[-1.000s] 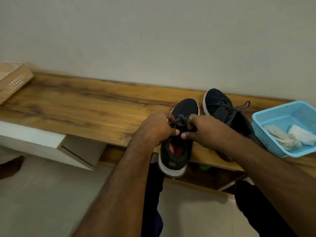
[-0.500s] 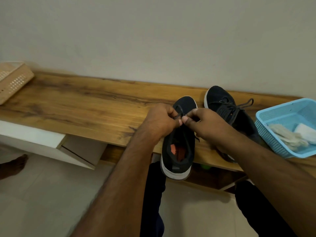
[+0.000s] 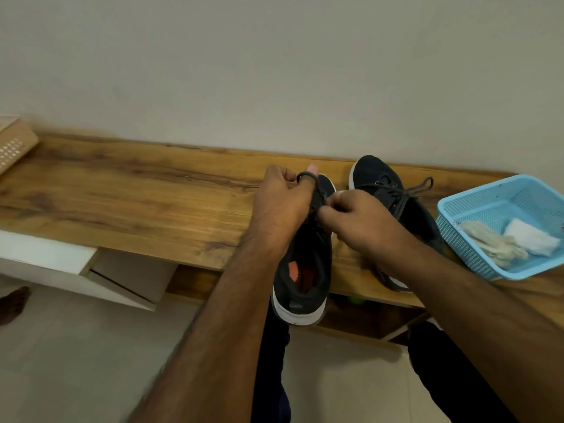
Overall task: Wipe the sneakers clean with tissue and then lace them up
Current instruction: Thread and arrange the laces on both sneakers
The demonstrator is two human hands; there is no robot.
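Two black sneakers with white soles stand on the wooden bench. The near sneaker hangs its heel over the bench's front edge and shows an orange lining. My left hand is above its tongue with a loop of the dark lace wrapped around a finger. My right hand pinches the same lace right beside it. Behind my right hand lies the far sneaker, its lace tied in a bow.
A light blue plastic basket at the bench's right end holds used tissue and a white tissue. A tan perforated box sits at the far left. A white drawer juts out below. A wall runs behind.
My left hand has lifted and drawn a lace loop up over a finger. My right hand has stayed at the knot. The view has shifted slightly.
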